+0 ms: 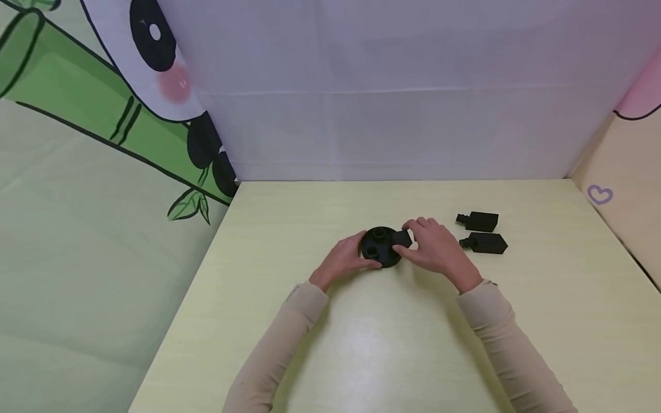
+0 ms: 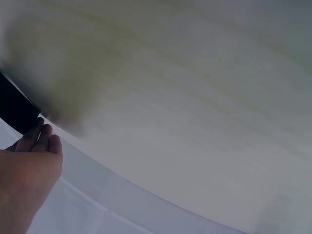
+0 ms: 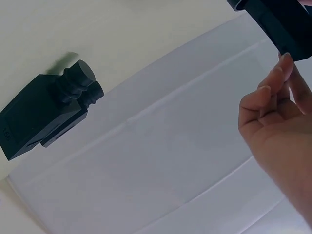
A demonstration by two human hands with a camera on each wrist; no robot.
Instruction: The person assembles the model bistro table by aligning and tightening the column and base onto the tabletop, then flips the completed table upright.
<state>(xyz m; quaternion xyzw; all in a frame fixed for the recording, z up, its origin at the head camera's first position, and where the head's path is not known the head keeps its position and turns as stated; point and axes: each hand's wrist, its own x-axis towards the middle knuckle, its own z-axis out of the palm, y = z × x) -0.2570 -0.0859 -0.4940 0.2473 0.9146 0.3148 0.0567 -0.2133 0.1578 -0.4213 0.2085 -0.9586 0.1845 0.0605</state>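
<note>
A round black base (image 1: 380, 255) with ring-shaped openings on its upper face lies near the middle of the table. My left hand (image 1: 343, 259) grips its left side, thumb at the near edge; in the left wrist view only part of the base (image 2: 15, 105) shows beside that hand (image 2: 34, 168). On the base's right side is a black block-like piece (image 1: 402, 238), pinched between the thumb and fingers of my right hand (image 1: 435, 245). The right wrist view shows this piece (image 3: 282, 27) above the fingertips. Whether it sits in an opening cannot be seen.
Two more black blocks with ridged round necks lie to the right, a farther block (image 1: 480, 221) and a nearer block (image 1: 486, 243), necks pointing left. The pale table (image 1: 289, 212) meets a white cloth wall (image 1: 361, 132) at the back. A printed cloth (image 1: 103, 258) hangs at left.
</note>
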